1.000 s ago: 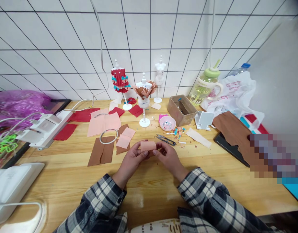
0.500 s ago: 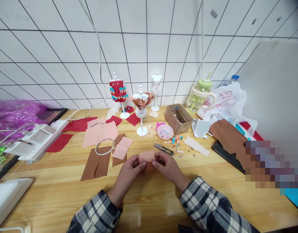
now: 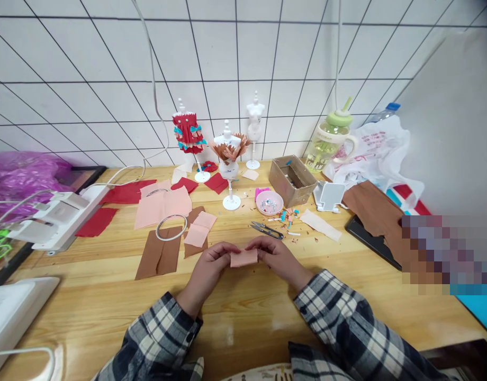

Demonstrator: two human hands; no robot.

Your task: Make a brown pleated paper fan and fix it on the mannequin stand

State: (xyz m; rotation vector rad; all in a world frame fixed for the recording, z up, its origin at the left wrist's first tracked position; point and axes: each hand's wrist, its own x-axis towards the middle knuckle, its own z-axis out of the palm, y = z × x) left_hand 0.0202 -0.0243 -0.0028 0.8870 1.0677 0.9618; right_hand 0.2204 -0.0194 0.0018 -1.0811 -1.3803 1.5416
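A small folded piece of pink crepe paper (image 3: 244, 258) is stretched between my two hands, low over the table. My left hand (image 3: 212, 263) pinches its left end between thumb and fingers. At the opposite end, my right hand (image 3: 278, 260) grips the paper the same way. Just beyond my right hand lie the thread snips (image 3: 266, 229). To the left are a folded pink sheet (image 3: 200, 228), a brown sheet (image 3: 158, 254) and a silver ring (image 3: 171, 227). A white mini dress form (image 3: 231, 202) with brown paper petals stands ahead of my hands.
Behind stand a dress form in red (image 3: 189, 132) and a bare white one (image 3: 254, 129). A cardboard box (image 3: 293, 181), a pink dish of beads (image 3: 269, 203) and a green-lidded bottle (image 3: 328, 140) sit right of centre. A power strip (image 3: 71, 222) lies left.
The pink paper has been folded or turned over between my fingers, and the brown piece beneath it no longer shows. My fingertips have shifted to its upper edge. The camera view has tilted down.
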